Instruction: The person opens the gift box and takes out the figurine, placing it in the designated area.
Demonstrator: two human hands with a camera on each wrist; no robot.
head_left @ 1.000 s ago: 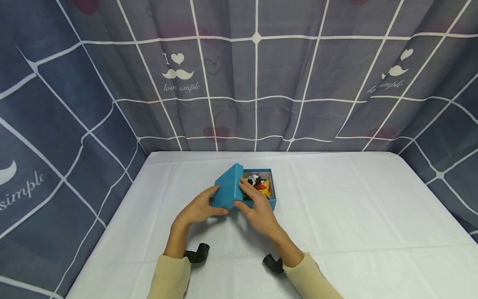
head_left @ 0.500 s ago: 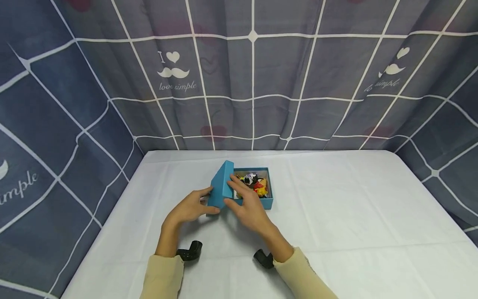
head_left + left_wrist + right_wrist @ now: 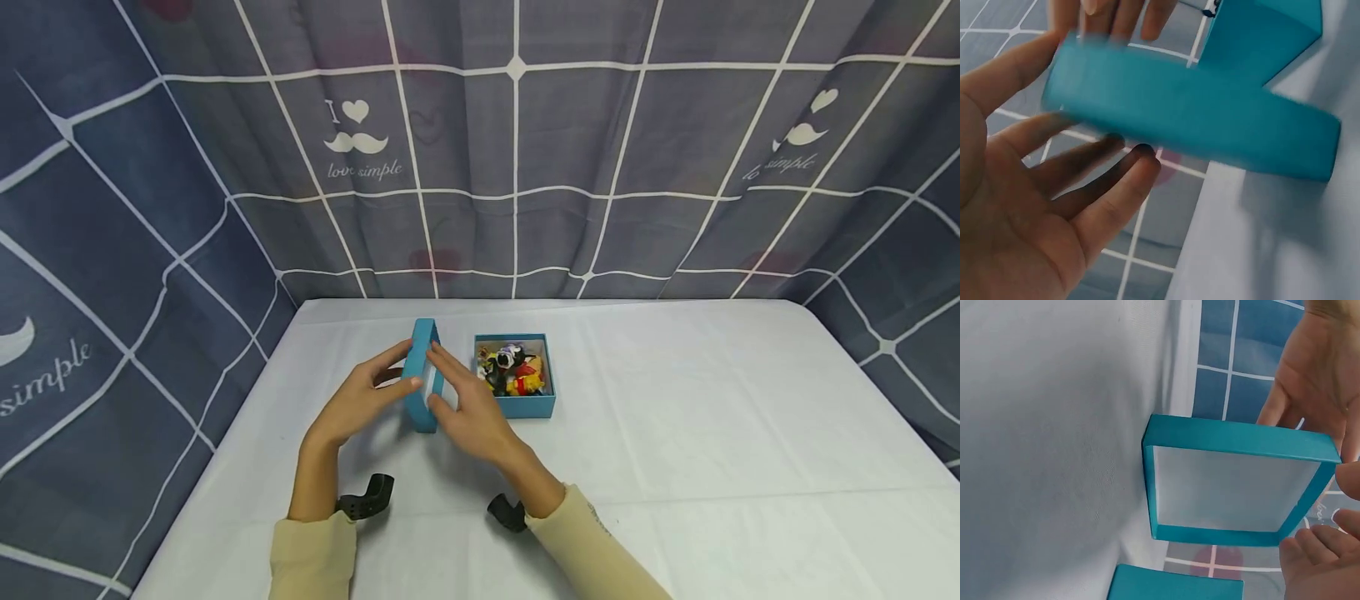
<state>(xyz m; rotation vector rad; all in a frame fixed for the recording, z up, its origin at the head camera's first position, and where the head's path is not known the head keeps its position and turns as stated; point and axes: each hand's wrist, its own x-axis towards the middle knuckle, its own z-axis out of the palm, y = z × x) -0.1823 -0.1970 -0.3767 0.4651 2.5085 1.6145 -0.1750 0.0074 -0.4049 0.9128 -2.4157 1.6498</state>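
Note:
A blue box lid point(image 3: 422, 375) is tipped up on edge between my two hands, left of its box. Its pale inner side faces right, as the right wrist view shows for the lid point(image 3: 1235, 487). My left hand point(image 3: 352, 408) holds it from the left, thumb toward me and fingers farther back. My right hand point(image 3: 476, 421) holds the rim from the right, thumb and fingers spread along it. The blue box point(image 3: 525, 407) stands uncovered on the table, with small colourful figurines point(image 3: 517, 371) inside. Whether the lid touches the cloth I cannot tell.
A white cloth covers the table point(image 3: 712, 433). Grey-blue checked curtains point(image 3: 570, 142) hang behind it and on both sides. A black wrist-worn piece point(image 3: 367, 497) sits by the left sleeve, another point(image 3: 507, 512) by the right one.
The lid has come off the box's left side, moved left and turned upright, both hands going with it. The box and its figurines are now fully in view.

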